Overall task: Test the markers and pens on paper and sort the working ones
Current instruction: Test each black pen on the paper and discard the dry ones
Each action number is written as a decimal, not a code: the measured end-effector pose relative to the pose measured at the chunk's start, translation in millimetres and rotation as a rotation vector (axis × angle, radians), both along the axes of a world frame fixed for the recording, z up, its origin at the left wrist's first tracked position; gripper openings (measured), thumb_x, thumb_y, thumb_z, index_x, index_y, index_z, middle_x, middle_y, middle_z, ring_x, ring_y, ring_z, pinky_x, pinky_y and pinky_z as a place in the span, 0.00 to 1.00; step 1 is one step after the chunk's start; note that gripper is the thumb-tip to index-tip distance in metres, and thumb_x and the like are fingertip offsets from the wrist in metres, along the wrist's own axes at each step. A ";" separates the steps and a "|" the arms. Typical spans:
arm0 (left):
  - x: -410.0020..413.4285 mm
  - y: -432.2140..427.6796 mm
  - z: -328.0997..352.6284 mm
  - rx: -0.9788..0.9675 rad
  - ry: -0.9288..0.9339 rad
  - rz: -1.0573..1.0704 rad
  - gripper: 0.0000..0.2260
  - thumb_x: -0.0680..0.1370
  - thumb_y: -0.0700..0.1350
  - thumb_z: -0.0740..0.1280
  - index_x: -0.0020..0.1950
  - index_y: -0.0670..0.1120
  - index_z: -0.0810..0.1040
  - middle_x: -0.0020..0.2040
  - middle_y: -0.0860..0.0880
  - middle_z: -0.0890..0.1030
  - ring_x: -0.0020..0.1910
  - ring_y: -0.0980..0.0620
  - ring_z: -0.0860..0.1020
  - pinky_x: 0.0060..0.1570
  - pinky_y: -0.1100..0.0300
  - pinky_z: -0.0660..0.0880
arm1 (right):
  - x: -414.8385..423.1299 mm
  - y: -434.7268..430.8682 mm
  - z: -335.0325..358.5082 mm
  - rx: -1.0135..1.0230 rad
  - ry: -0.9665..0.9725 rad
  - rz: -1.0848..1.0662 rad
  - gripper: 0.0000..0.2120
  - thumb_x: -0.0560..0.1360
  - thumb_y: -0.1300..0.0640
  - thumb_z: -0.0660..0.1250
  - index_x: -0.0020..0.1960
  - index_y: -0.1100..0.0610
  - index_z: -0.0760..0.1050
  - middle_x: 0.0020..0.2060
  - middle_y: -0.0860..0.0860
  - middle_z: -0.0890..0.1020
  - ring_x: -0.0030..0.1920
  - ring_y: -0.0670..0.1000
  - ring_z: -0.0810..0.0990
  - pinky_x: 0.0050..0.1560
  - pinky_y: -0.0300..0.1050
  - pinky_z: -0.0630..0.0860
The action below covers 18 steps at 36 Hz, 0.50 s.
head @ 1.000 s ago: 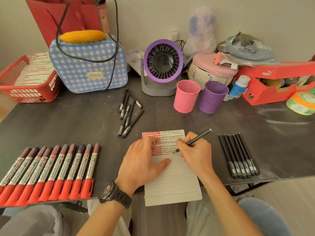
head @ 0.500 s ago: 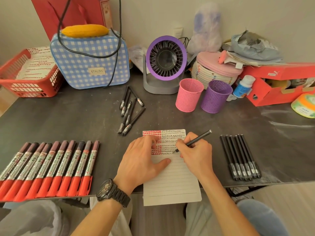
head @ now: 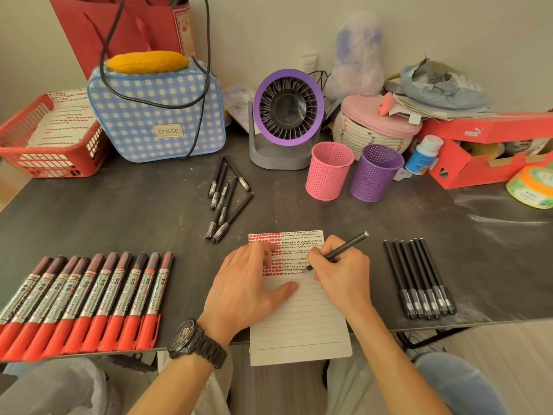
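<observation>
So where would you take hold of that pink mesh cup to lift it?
Probably round its wall, coming from the front-left: the pink mesh cup stands upright, the purple cup crowds its right side, and the fan base sits close behind.

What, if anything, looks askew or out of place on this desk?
The loose black pens lie in a crossed heap beyond the paper, unlike the neat rows of red markers and black pens at the right. The paper overhangs the table's front edge.
</observation>
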State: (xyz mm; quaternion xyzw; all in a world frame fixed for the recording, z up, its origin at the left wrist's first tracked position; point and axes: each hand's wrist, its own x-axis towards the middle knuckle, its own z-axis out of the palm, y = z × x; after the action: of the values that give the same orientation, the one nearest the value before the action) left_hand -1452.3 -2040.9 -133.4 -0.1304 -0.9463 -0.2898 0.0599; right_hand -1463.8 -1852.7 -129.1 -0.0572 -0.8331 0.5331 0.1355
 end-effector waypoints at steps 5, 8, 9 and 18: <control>-0.1 -0.9 -0.8 -0.010 -0.014 0.006 0.26 0.70 0.72 0.64 0.60 0.59 0.66 0.52 0.65 0.69 0.53 0.61 0.69 0.61 0.63 0.66 | -0.6 0.0 -1.3 0.001 0.002 -0.002 0.14 0.73 0.60 0.71 0.32 0.56 0.69 0.23 0.53 0.78 0.22 0.42 0.76 0.24 0.34 0.68; 0.6 -0.7 0.3 -0.001 -0.010 0.006 0.25 0.70 0.72 0.65 0.59 0.59 0.65 0.52 0.65 0.70 0.52 0.62 0.68 0.59 0.64 0.64 | -0.9 1.1 -2.6 -0.014 0.005 0.007 0.14 0.73 0.61 0.71 0.31 0.56 0.69 0.23 0.53 0.78 0.21 0.43 0.75 0.24 0.34 0.68; 0.9 -0.8 0.7 -0.001 -0.011 0.004 0.24 0.70 0.72 0.65 0.58 0.60 0.64 0.53 0.64 0.70 0.52 0.62 0.68 0.59 0.64 0.64 | -0.7 1.5 -2.7 -0.013 0.008 0.010 0.14 0.73 0.61 0.71 0.31 0.56 0.69 0.23 0.53 0.78 0.21 0.43 0.74 0.24 0.34 0.68; 2.1 -1.4 3.1 -0.007 -0.048 -0.007 0.26 0.70 0.73 0.63 0.60 0.61 0.63 0.58 0.64 0.72 0.54 0.63 0.69 0.60 0.64 0.65 | 0.1 4.1 0.7 -0.083 0.040 -0.056 0.15 0.74 0.52 0.72 0.32 0.52 0.71 0.22 0.50 0.78 0.22 0.44 0.72 0.26 0.37 0.70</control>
State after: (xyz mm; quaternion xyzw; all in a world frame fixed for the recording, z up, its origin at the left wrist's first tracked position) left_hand -1450.2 -2042.3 -130.3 -0.1268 -0.9480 -0.2897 0.0357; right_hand -1463.7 -1848.7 -128.4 -0.0752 -0.8054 0.5645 0.1645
